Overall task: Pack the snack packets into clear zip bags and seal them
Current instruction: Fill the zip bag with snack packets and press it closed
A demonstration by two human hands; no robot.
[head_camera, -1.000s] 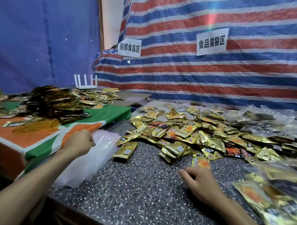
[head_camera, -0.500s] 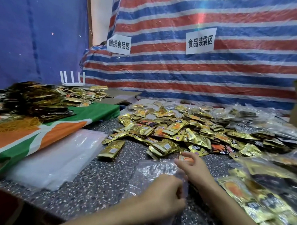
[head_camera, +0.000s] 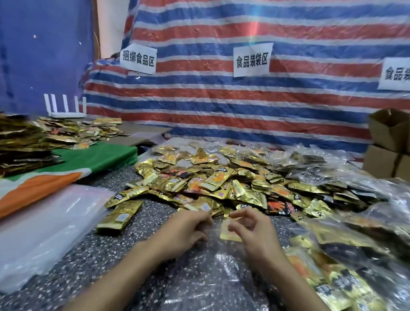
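Observation:
A clear zip bag (head_camera: 208,273) lies flat on the speckled table (head_camera: 149,214) in front of me. My left hand (head_camera: 184,229) pinches its top edge on the left side. My right hand (head_camera: 252,230) pinches the same edge on the right, fingers curled. A gold snack packet (head_camera: 226,231) shows between the two hands, at or under the bag's mouth. A big heap of gold snack packets (head_camera: 221,182) lies just beyond my hands.
A stack of empty clear bags (head_camera: 31,230) lies at the left. Filled clear bags (head_camera: 359,256) pile up on the right. Cardboard boxes (head_camera: 394,147) stand at the far right. Another packet pile (head_camera: 24,138) sits on a green and orange cloth (head_camera: 57,179).
My left hand came from the bag stack at the left with a clear bag, which now lies flat before me. Both hands have met at its top edge.

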